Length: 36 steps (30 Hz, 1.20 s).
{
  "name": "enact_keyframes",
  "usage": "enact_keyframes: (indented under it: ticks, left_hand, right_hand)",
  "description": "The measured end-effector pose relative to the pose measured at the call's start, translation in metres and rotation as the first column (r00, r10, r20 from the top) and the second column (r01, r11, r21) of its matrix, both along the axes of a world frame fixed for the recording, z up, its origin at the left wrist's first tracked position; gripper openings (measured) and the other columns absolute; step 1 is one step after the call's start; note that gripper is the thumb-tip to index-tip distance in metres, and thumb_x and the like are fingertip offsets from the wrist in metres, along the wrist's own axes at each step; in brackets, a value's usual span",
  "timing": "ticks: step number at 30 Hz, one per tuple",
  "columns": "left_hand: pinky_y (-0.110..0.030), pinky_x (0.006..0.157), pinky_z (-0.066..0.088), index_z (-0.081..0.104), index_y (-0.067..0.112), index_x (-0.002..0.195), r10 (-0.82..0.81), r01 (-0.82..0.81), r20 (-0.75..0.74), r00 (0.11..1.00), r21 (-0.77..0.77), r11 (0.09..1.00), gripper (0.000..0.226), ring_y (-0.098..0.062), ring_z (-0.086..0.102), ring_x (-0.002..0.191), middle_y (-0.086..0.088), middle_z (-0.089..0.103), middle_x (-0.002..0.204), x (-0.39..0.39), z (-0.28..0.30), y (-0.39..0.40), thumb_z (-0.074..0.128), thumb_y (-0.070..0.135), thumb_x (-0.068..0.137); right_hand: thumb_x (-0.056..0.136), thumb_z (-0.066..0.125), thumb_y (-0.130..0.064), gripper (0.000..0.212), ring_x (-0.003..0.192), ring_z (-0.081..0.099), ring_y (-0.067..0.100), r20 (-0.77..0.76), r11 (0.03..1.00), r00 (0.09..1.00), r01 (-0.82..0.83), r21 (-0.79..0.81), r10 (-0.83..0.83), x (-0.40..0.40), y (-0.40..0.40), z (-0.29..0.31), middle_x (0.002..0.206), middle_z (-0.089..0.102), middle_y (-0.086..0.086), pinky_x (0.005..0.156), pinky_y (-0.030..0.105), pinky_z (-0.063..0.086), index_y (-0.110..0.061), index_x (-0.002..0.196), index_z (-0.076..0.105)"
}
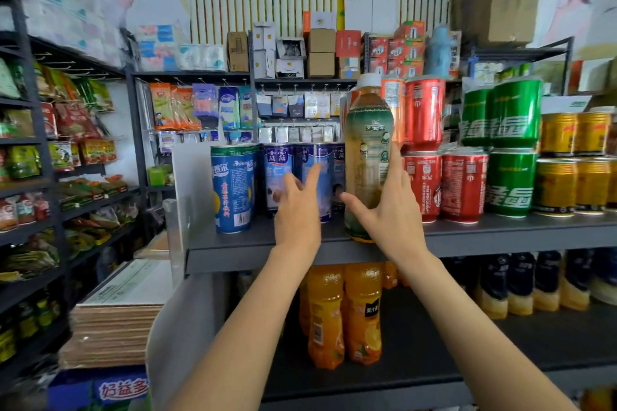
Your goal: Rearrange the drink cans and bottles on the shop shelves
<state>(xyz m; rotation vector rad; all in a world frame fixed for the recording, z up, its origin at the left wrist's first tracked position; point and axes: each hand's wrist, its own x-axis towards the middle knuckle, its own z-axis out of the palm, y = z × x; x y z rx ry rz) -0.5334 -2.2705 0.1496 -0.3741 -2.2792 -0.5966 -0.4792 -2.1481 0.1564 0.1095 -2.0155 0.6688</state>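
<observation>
A tea bottle (367, 130) with a white cap and a green and amber label stands upright at the front edge of the grey shelf (500, 230). My right hand (390, 213) touches it low down, with the thumb across its front and the forefinger straight up its right side. My left hand (297, 210) hovers open with spread fingers in front of the purple-blue cans (277, 163) and holds nothing. A single blue can (232, 187) stands to their left. Red cans (464, 183) are stacked two high just right of the bottle.
Green cans (510, 180) and yellow cans (557, 183) fill the shelf's right end. On the shelf below stand orange juice bottles (362, 310) and dark-topped bottles (521, 280). Snack racks (76, 123) line the left wall, and a cardboard stack (113, 327) sits lower left.
</observation>
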Motion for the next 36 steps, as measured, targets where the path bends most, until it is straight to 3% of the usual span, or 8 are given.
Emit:
enact_keyframes:
  ticks: [8,14,22,25,27,31,34,36]
  left_hand:
    - [-0.045,0.098,0.03,0.007,0.02,0.149,0.274,-0.267,0.051,0.96,-0.11,0.957,0.071,-0.033,0.029,0.123,-0.014,0.025,0.138,-0.004,0.0,0.005,0.049,0.033,0.094]
    - [-0.051,0.103,0.022,0.048,0.027,0.132,0.104,-0.099,0.021,0.994,-0.172,0.98,0.04,-0.022,0.024,0.129,0.0,0.036,0.135,-0.003,-0.002,0.002,0.048,0.029,0.093]
    - [-0.048,0.108,0.015,0.045,0.032,0.136,0.14,-0.123,0.097,0.985,-0.171,0.978,0.042,-0.022,0.024,0.131,0.0,0.036,0.136,-0.001,-0.003,0.004,0.047,0.031,0.094]
    - [-0.05,0.108,0.014,0.042,0.032,0.137,0.152,-0.126,0.149,0.977,-0.168,0.978,0.043,-0.024,0.022,0.132,0.0,0.035,0.139,0.004,-0.003,0.008,0.046,0.032,0.094]
    - [-0.047,0.107,0.016,0.045,0.028,0.135,0.151,-0.143,0.102,0.983,-0.082,0.986,0.041,-0.025,0.025,0.13,0.0,0.038,0.138,0.008,-0.006,0.014,0.046,0.028,0.094]
    - [-0.041,0.099,0.024,0.059,0.019,0.122,0.037,0.0,-0.119,0.992,0.296,0.955,0.034,-0.026,0.036,0.121,-0.006,0.047,0.127,0.041,-0.007,0.064,0.05,0.014,0.089]
    - [-0.043,0.097,0.031,0.062,0.013,0.113,-0.068,0.163,-0.262,0.963,0.361,0.918,0.033,-0.03,0.044,0.115,-0.011,0.051,0.118,0.076,-0.003,0.14,0.053,0.008,0.082]
    - [-0.046,0.097,0.036,0.062,0.008,0.107,-0.173,0.298,-0.327,0.929,0.382,0.875,0.031,-0.03,0.048,0.111,-0.012,0.053,0.112,0.1,-0.001,0.2,0.05,0.006,0.079]
  right_hand:
    - [0.082,0.066,-0.045,0.099,0.13,0.035,0.024,0.008,1.0,1.0,-0.002,-0.004,0.002,-0.002,0.001,-0.001,0.149,0.028,0.009,0.094,0.037,0.041,-0.014,0.15,0.001]
    - [0.081,0.066,-0.045,0.1,0.131,0.035,0.025,0.012,1.0,1.0,-0.02,-0.007,0.02,-0.002,0.001,0.0,0.149,0.027,0.008,0.096,0.038,0.04,-0.014,0.15,0.001]
    - [0.078,0.071,-0.044,0.101,0.135,0.031,0.018,-0.006,0.992,0.993,-0.122,-0.027,0.122,-0.002,0.013,0.002,0.152,0.027,0.005,0.097,0.015,0.027,-0.011,0.15,0.008]
    - [0.074,0.075,-0.043,0.102,0.136,0.033,0.02,-0.031,0.983,0.984,-0.175,-0.06,0.174,0.004,0.027,0.003,0.15,0.032,0.006,0.108,0.03,0.031,-0.009,0.148,0.014]
    - [0.072,0.076,-0.04,0.101,0.135,0.035,0.018,-0.051,0.975,0.977,-0.209,-0.072,0.206,0.016,0.043,0.001,0.148,0.036,0.005,0.109,0.029,0.031,-0.009,0.147,0.016]
    - [0.07,0.079,-0.037,0.104,0.135,0.035,0.017,-0.063,0.977,0.977,-0.209,-0.04,0.206,0.047,0.097,0.0,0.149,0.034,0.005,0.11,0.028,0.031,-0.012,0.148,0.014]
    - [0.071,0.079,-0.037,0.105,0.133,0.039,0.019,-0.069,0.984,0.982,-0.175,-0.007,0.174,0.078,0.159,-0.001,0.148,0.035,0.004,0.107,0.028,0.034,-0.012,0.148,0.013]
    - [0.072,0.079,-0.035,0.104,0.131,0.04,0.018,-0.076,0.99,0.987,-0.141,0.009,0.141,0.106,0.214,-0.003,0.148,0.035,0.003,0.101,0.014,0.03,-0.011,0.148,0.013]
